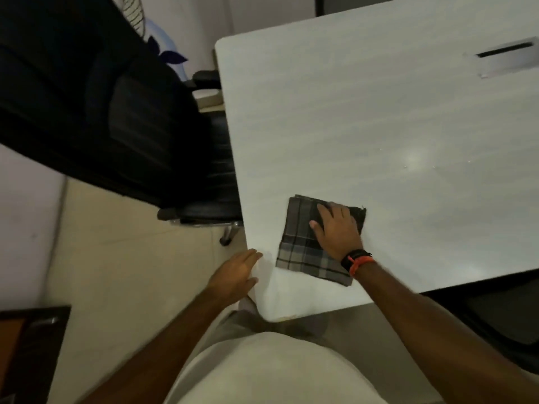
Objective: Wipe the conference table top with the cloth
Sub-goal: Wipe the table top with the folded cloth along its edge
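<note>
A folded grey and brown plaid cloth (pixel 303 252) lies flat on the white conference table top (pixel 364 126), near the table's near left corner. My right hand (pixel 335 228) presses flat on the cloth's upper right part, fingers straight and pointing away from me. A black and orange band circles that wrist. My left hand (pixel 236 275) rests with straight fingers on the table's left edge, just left of the cloth and apart from it.
A black office chair (pixel 122 118) stands tight against the table's left side. A metal cable slot (pixel 507 56) sits in the table top at the far right. Another dark chair (pixel 495 319) is at the near right. Beige floor tiles (pixel 116 272) lie to the left.
</note>
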